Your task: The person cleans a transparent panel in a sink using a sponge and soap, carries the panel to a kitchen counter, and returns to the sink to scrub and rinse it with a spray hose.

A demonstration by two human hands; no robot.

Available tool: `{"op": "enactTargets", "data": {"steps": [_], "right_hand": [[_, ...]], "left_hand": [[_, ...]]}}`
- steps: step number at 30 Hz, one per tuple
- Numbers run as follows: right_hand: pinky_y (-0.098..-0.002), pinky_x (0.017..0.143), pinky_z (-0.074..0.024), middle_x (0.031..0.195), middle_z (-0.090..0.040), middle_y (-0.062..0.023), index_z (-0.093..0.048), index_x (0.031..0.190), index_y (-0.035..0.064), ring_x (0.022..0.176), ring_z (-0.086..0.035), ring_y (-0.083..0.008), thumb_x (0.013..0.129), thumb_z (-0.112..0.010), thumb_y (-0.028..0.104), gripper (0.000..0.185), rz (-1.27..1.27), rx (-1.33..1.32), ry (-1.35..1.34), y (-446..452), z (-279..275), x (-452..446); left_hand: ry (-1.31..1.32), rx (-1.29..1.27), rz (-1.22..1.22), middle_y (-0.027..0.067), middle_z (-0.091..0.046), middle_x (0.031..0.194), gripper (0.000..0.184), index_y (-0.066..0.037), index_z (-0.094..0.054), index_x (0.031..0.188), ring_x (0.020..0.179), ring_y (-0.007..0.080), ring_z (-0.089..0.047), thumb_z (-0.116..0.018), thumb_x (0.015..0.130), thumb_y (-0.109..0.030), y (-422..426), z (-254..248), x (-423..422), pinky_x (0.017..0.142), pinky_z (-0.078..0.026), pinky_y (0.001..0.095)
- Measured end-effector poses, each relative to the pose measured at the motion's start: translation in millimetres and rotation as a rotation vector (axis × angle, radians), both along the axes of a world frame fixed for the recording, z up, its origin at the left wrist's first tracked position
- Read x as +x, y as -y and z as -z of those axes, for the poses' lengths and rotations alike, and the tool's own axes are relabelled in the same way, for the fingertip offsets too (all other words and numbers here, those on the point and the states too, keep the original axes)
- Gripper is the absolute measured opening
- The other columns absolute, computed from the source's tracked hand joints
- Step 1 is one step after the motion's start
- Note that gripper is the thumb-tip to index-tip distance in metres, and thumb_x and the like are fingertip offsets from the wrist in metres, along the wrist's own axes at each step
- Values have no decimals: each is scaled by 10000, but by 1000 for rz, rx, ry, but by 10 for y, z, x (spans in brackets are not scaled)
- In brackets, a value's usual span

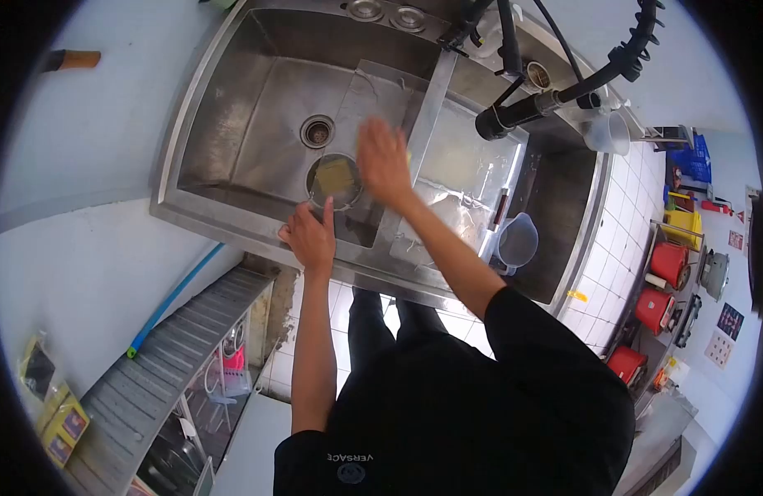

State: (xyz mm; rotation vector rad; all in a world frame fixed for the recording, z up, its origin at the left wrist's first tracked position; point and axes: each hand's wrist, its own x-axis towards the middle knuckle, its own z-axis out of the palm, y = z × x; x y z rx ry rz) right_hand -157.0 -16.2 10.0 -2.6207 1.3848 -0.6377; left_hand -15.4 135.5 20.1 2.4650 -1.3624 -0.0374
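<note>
Over the left basin of a steel sink (pixel 253 149), a round clear container (pixel 348 197) with a yellowish-green square piece (pixel 334 177) in it is seen. My left hand (pixel 312 236) is at the container's near edge, its thumb pointing up beside the rim and its other fingers curled; whether it grips the rim is too small to tell. My right hand (pixel 383 161) is blurred, held above the basin to the right of the container, with its fingers stretched out and nothing visible in it. Behind the container is the round drain (pixel 318 131).
A black spray hose (pixel 514 116) hangs over the middle basin, which holds a clear-sided tray (pixel 460 157). A clear plastic jug (pixel 517 241) stands to the right. Slatted metal shelf (pixel 162 372) at lower left; red containers (pixel 669 263) at far right.
</note>
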Motion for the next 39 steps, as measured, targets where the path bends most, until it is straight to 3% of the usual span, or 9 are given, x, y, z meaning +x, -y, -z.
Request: {"op": "enactTargets", "data": {"steps": [8,13,20,23,26,29,32,34,39], "right_hand": [[-602,1111,-301,1507,-398,-257,-434,1435,-13,1421,-358,-392,981,-460,226,514,410,-116,-34,826,249,-216],[-593,1092,-325,1451,-464,-232,-491,1373,-10,1392,-410,-370,971,-509,247,478,-88,-61,18,38,110,408],[-612,1106,-291,1482,-437,-229,-489,1383,-29,1423,-358,-375,952,-484,231,503,379,-93,64,1286,255,172],[-592,1068,-358,1451,-478,-219,-485,1396,-15,1364,-437,-378,951,-526,256,522,155,-367,-295,1047,470,719],[-562,1040,-397,1424,-502,-225,-517,1370,-13,1326,-472,-366,954,-512,244,489,-151,-74,-15,284,150,402],[-528,1045,-404,1418,-513,-219,-522,1367,-10,1331,-472,-350,942,-529,239,493,87,-276,-164,860,166,70],[-523,1106,-355,1460,-480,-212,-489,1396,-13,1376,-434,-354,942,-535,214,509,248,117,-64,1510,130,450],[-513,1128,-334,1483,-462,-199,-470,1415,-3,1397,-409,-353,950,-516,201,510,56,-128,-337,912,337,674],[-547,1175,-237,1556,-357,-211,-397,1458,-32,1466,-302,-356,1001,-455,203,517,-117,211,-27,-421,115,-502]], "left_hand": [[-148,22,-24,138,-673,933,506,-41,-614,1047,927,309,-613,-586,949,-537,9,0,24,934,-342,428],[-42,-14,-9,86,-667,893,468,-76,-592,1001,869,277,-611,-603,934,-539,18,53,17,877,-344,417],[24,-34,6,55,-656,852,458,-86,-579,988,821,267,-605,-630,917,-536,8,75,39,837,-352,413],[20,-43,19,54,-650,849,452,-84,-574,986,815,271,-600,-636,917,-527,15,20,34,834,-353,416],[10,-33,18,61,-647,852,451,-77,-573,986,820,274,-600,-635,921,-519,10,23,38,833,-357,422],[-4,-70,25,69,-646,855,451,-72,-573,986,825,277,-597,-629,927,-516,15,61,52,836,-357,425],[-58,7,2,74,-647,851,454,-71,-576,991,830,280,-596,-626,929,-518,27,19,35,841,-357,426],[-30,20,10,76,-650,852,456,-73,-578,995,825,282,-593,-622,931,-522,-17,37,51,841,-356,426],[-11,18,-2,82,-657,857,466,-73,-586,996,844,289,-600,-613,933,-534,66,43,38,851,-357,430]]}}
